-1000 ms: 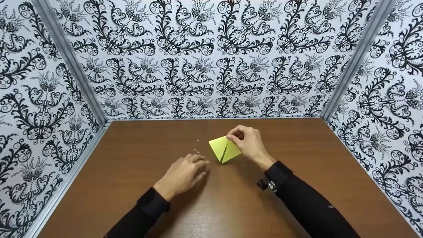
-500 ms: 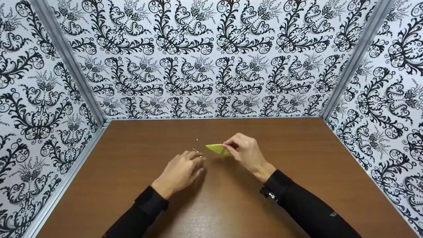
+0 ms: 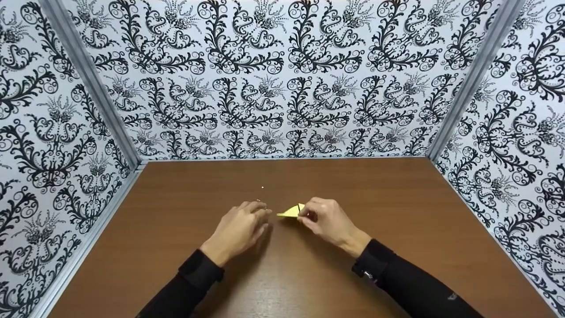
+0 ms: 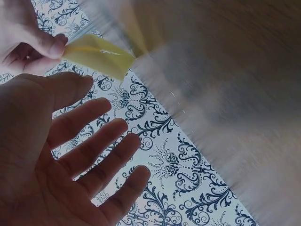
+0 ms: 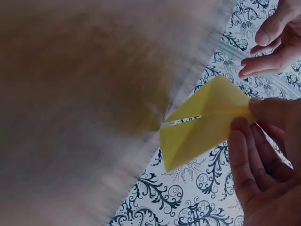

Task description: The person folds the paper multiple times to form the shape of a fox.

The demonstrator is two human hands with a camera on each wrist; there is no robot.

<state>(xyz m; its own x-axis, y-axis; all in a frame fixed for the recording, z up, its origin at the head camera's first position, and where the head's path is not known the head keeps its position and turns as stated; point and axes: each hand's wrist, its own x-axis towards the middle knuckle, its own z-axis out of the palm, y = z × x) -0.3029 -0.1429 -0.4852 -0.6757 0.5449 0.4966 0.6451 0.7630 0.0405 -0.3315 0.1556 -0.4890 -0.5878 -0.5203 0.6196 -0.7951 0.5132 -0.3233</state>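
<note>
In the head view my right hand pinches the edge of a small piece of yellow paper just above the table. Seen by the right wrist camera, the paper is a pointed four-sided sheet with a crease and a narrow slit along its middle, and my thumb and fingers grip one corner. My left hand is to the left of the paper, apart from it. Its fingers are loosely extended and hold nothing, as the left wrist view of the hand confirms.
Tiny pale bits, one of them a white speck, lie on the brown wooden table beyond my left fingers. Patterned black-and-white walls with grey metal corner posts enclose the table at the back and sides.
My right hand has brought the yellow paper nearer to me and tilted it, so its broad face shows less in the head view. The left hand has barely moved.
</note>
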